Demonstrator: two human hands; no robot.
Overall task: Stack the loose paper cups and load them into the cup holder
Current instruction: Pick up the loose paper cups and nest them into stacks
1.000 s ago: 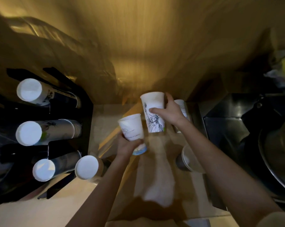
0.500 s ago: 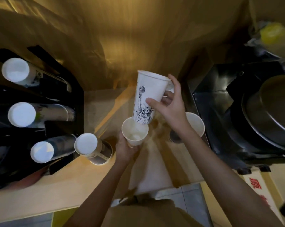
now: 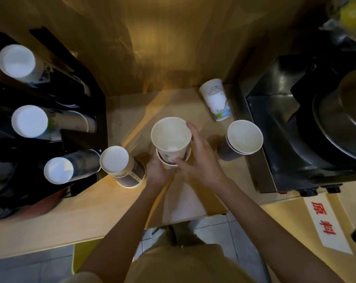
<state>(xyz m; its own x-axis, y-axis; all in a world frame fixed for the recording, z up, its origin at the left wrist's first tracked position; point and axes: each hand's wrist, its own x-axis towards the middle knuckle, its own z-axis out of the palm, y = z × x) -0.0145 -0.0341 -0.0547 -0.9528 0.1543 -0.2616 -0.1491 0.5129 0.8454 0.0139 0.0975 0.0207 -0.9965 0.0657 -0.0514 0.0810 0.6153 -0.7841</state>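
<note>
The tall white printed paper cup [image 3: 171, 137] has dropped from above into the cup in the left hand [image 3: 157, 171], right hand [image 3: 199, 158] gripping it; other loose cups remain right of the hands, the black cup holder [image 3: 50, 111] to their left.

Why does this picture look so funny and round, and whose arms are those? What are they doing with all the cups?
The camera sits on a person's head and looks down, so you see their own two arms. Its wide lens bends the edges, which is why things look round.

The right hand is pushing a tall white cup into a smaller cup, which the left hand grips from below. That is stacking.

On the wooden counter there are more cups: an upside-down cup at the back, an open stack to the right, and an upside-down stack to the left. The black cup holder on the left already has rows of cups lying on their sides. A dark metal machine stands on the right.
</note>
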